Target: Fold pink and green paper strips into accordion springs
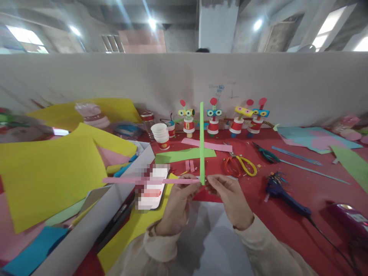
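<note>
Two narrow paper strips meet at a right angle between my hands. The pink paper strip (123,180) runs out to the left across a phone (152,188), and the green paper strip (202,142) points up and away. My left hand (178,201) is closed, pinching the pink strip near the meeting corner. With thumb and fingers pressed together, my right hand (230,197) grips the corner at the green strip's lower end. Whether the strips are stuck together cannot be seen.
Paper-cup figures (213,124) stand along the white partition, beside stacked cups (160,134). Scissors (241,165), pliers (266,153) and a glue gun (287,197) lie on the red table at right. A box (94,214) with coloured paper (54,168) fills the left.
</note>
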Demonstrator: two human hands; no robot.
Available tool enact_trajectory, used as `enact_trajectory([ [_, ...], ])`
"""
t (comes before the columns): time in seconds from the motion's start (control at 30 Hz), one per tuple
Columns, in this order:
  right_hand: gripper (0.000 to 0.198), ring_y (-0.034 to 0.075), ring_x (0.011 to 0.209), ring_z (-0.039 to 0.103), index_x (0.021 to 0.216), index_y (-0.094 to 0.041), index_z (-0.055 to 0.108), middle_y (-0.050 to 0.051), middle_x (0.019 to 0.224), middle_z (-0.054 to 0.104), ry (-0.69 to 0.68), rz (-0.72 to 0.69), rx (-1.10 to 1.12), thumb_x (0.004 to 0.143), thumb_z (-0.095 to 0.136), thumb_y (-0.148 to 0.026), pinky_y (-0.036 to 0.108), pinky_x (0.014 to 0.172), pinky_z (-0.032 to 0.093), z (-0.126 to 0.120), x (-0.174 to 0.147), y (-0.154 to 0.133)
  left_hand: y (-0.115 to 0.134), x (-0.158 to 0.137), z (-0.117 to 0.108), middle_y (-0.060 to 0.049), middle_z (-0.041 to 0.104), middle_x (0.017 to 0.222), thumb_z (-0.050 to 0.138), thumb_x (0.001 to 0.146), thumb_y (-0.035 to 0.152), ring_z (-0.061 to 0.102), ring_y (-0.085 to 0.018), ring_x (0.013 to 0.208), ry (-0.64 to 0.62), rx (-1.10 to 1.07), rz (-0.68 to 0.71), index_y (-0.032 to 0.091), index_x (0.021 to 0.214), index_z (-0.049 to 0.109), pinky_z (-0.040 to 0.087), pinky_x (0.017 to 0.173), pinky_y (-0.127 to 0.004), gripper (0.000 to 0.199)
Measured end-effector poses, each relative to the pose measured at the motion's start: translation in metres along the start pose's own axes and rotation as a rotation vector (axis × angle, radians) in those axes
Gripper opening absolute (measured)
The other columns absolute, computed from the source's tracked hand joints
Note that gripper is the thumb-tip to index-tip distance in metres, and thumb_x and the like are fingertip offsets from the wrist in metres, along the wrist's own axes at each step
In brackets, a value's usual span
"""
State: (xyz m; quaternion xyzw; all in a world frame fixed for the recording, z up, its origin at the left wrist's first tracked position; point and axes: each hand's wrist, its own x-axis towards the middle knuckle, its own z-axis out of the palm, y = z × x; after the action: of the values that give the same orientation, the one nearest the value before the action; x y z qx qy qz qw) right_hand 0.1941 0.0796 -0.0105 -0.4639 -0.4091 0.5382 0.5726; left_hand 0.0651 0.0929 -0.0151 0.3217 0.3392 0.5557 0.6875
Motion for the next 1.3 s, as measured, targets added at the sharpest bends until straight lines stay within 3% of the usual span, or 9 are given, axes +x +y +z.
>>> enact_trajectory([
  [0.27, 0.011, 0.013, 0.059, 0.057, 0.073, -0.020, 0.071, 0.001, 0.064, 0.067, -0.043, -0.026, -0.156, 0.070, 0.065, -0.028, 0.027, 0.061, 0.046, -0.001, 0.001, -0.004, 0.003, -0.003, 0.005, 0.002, 0.057, 0.065, 0.070, 0.063, 0.012, 0.055, -0.010, 0.063, -0.033, 0.006, 0.006, 0.016, 0.072, 0.055, 0.045, 0.062, -0.023, 0.017],
  [0.57, 0.013, 0.012, 0.059, 0.054, 0.073, -0.018, 0.068, 0.000, 0.065, 0.063, -0.021, -0.035, -0.169, 0.069, 0.066, -0.030, 0.026, 0.058, 0.043, 0.002, 0.000, -0.002, 0.000, -0.004, 0.008, 0.002, 0.059, 0.067, 0.071, 0.061, 0.014, 0.055, -0.010, 0.067, 0.048, 0.088, 0.078, 0.016, 0.069, 0.057, 0.045, 0.066, -0.022, 0.017],
  [0.77, 0.012, 0.012, 0.057, 0.055, 0.070, -0.018, 0.067, -0.001, 0.061, 0.063, -0.052, -0.005, -0.118, 0.068, 0.067, -0.030, 0.025, 0.059, 0.044, -0.002, 0.004, -0.003, 0.005, -0.003, 0.004, 0.001, 0.061, 0.070, 0.068, 0.064, 0.013, 0.056, -0.012, 0.068, -0.070, 0.115, 0.086, 0.017, 0.075, 0.059, 0.045, 0.067, -0.024, 0.014],
  [0.97, 0.019, 0.010, 0.054, 0.054, 0.069, -0.018, 0.069, -0.001, 0.062, 0.065, -0.014, 0.089, -0.012, 0.060, 0.073, -0.034, 0.025, 0.058, 0.045, -0.001, 0.006, 0.002, 0.004, 0.000, 0.000, -0.001, 0.062, 0.070, 0.071, 0.063, 0.016, 0.058, -0.012, 0.066, -0.045, 0.081, 0.016, 0.015, 0.073, 0.062, 0.046, 0.067, -0.025, 0.014],
  [1.3, 0.018, 0.010, 0.051, 0.052, 0.064, -0.017, 0.068, -0.002, 0.056, 0.062, 0.002, 0.058, -0.024, 0.058, 0.073, -0.033, 0.024, 0.054, 0.043, 0.004, 0.008, 0.006, -0.001, 0.004, -0.006, 0.001, 0.060, 0.065, 0.075, 0.056, 0.016, 0.057, -0.011, 0.061, 0.005, 0.048, -0.086, 0.015, 0.068, 0.059, 0.045, 0.062, -0.023, 0.020],
])
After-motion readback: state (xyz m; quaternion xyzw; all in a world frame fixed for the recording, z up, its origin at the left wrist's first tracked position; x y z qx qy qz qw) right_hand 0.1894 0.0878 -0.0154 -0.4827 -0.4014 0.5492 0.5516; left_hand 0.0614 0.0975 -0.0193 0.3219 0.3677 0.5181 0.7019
